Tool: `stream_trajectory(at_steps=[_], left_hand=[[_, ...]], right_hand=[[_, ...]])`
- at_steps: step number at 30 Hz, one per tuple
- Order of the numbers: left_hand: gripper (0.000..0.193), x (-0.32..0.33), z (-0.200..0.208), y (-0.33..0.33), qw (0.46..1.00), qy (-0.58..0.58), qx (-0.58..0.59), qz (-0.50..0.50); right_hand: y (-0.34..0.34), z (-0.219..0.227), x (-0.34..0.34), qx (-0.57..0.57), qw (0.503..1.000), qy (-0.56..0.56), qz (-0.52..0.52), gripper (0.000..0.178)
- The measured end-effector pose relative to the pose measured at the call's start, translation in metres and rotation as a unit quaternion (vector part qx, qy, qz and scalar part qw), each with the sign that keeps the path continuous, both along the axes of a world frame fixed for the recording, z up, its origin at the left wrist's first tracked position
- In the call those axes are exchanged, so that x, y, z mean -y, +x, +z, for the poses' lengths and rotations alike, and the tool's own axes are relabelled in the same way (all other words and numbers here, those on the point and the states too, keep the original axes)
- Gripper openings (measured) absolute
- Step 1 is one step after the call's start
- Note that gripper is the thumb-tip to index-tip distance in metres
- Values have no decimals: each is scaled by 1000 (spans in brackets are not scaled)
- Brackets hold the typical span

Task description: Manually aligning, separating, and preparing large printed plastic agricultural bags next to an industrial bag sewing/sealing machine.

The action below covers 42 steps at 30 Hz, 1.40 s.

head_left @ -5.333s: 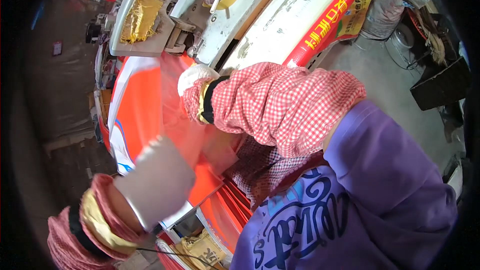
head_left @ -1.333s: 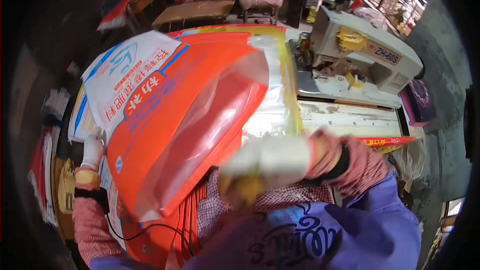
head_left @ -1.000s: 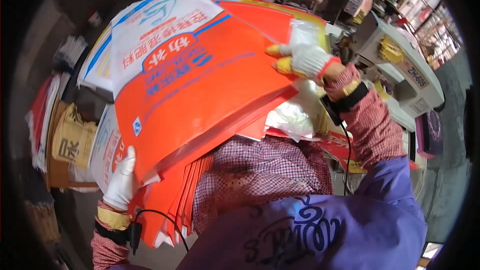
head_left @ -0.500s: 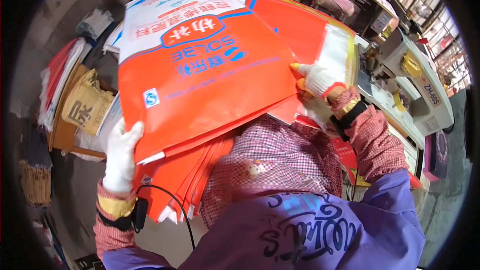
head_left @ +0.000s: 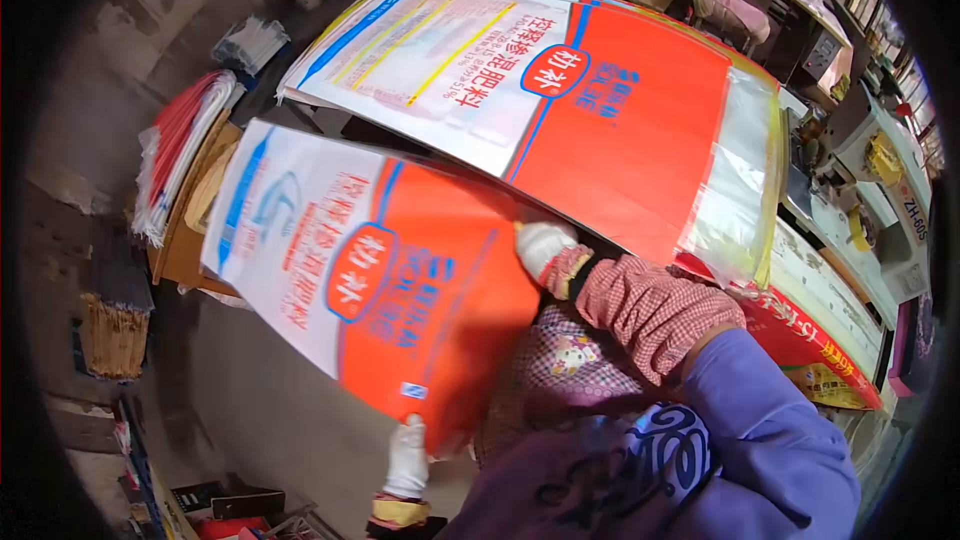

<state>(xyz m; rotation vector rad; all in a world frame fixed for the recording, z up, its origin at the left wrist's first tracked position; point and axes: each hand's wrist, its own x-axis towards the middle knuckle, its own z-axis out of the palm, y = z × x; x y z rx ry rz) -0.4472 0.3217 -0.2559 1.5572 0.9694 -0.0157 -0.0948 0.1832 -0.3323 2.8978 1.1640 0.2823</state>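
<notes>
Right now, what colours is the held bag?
The bag: red and white, blue trim; head view.

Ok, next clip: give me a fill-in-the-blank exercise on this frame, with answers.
1. The left hand and right hand hold a red-and-white printed sack; the left wears a ____ glove.
2. The sweatshirt is ____.
3. The nearer sewing machine stands toward the picture's ____ edge.

Missing words: white; purple; right.
</notes>
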Motion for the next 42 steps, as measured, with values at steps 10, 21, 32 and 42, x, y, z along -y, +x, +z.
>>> stream_trajectory(at_steps=[10, 21, 32, 42], left_hand=[[51, -25, -6, 83, 699, 444, -329, -455], [44, 2, 88, 266, 426, 329, -277, -796], [20, 272, 123, 436, 363, 485, 496, -622], [9, 242, 127, 395, 428, 425, 344, -720]], right_hand=[[32, -112, 17, 315, 908, -236, -139, 32], [25, -54, 44, 176, 981, -47, -72, 30], [-16, -9, 76, 302, 943, -105, -92, 28], [-70, 156, 254, -305, 730, 596, -137, 22]])
